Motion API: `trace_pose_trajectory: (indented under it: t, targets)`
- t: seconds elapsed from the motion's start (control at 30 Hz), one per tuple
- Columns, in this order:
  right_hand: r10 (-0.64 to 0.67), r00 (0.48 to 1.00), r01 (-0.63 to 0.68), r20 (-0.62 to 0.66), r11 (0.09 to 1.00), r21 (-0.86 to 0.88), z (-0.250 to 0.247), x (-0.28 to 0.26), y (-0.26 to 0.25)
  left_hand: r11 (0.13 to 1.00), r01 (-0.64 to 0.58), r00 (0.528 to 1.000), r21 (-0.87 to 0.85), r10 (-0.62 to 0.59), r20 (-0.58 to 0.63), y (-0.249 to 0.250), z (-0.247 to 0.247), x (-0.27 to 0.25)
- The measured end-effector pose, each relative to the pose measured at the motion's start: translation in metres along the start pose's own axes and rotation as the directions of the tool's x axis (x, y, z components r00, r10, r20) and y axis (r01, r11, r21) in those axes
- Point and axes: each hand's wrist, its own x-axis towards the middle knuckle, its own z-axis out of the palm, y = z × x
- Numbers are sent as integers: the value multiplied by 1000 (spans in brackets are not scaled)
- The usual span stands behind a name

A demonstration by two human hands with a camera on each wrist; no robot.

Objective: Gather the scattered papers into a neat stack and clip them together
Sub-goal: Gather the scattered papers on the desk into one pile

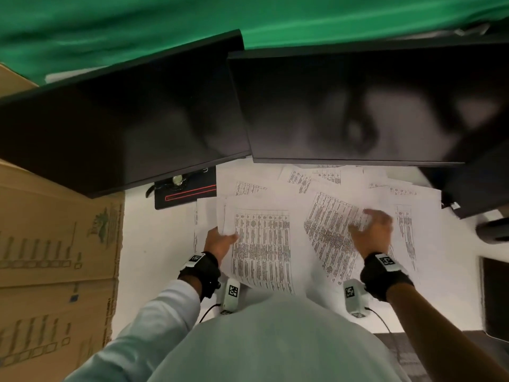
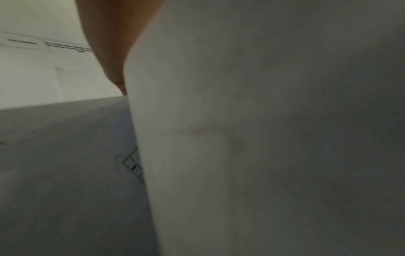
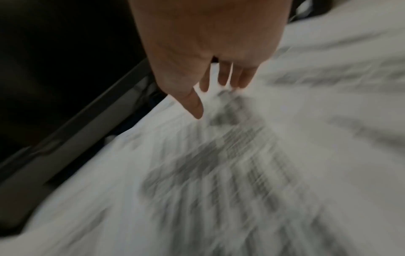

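Observation:
Several printed sheets lie scattered over the white desk (image 1: 154, 244) under the monitors. My left hand (image 1: 219, 241) pinches the left edge of a small gathered stack of papers (image 1: 261, 244), thumb on top. In the left wrist view the underside of that stack (image 2: 263, 138) fills the frame, with a finger (image 2: 109, 52) behind it. My right hand (image 1: 371, 230) reaches over a slanted sheet (image 1: 330, 230), fingers spread and pointing down at it. The right wrist view is blurred; straight fingers (image 3: 225, 76) hang just above the slanted sheet (image 3: 219, 173). No clip is visible.
Two dark monitors (image 1: 344, 106) overhang the back of the desk. A black monitor base (image 1: 187, 191) with a red line sits left of the papers. Cardboard boxes (image 1: 55, 244) stand at the left. A dark object (image 1: 495, 293) lies at the right edge.

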Motion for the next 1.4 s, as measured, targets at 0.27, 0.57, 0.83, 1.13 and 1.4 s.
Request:
trace_pose_trajectory:
  t: [0.27, 0.57, 0.83, 1.13, 1.4]
  targets:
    - [200, 974, -206, 107, 977, 56, -23, 14, 24, 999, -2, 995, -45, 6, 98, -5, -7, -4]
    - [60, 957, -102, 285, 985, 136, -5, -7, -1, 1000, 2, 999, 12, -3, 52, -8, -5, -1]
    - [251, 955, -240, 161, 967, -83, -8, -13, -3, 1000, 5, 999, 3, -5, 53, -11, -6, 0]
    - [-84, 925, 98, 371, 995, -19, -24, -25, -28, 1000, 17, 997, 10, -17, 69, -12, -7, 4]
    - [-698, 715, 689, -43, 714, -121, -97, -54, -140, 1000, 23, 1000, -3, -23, 12, -6, -1, -1]
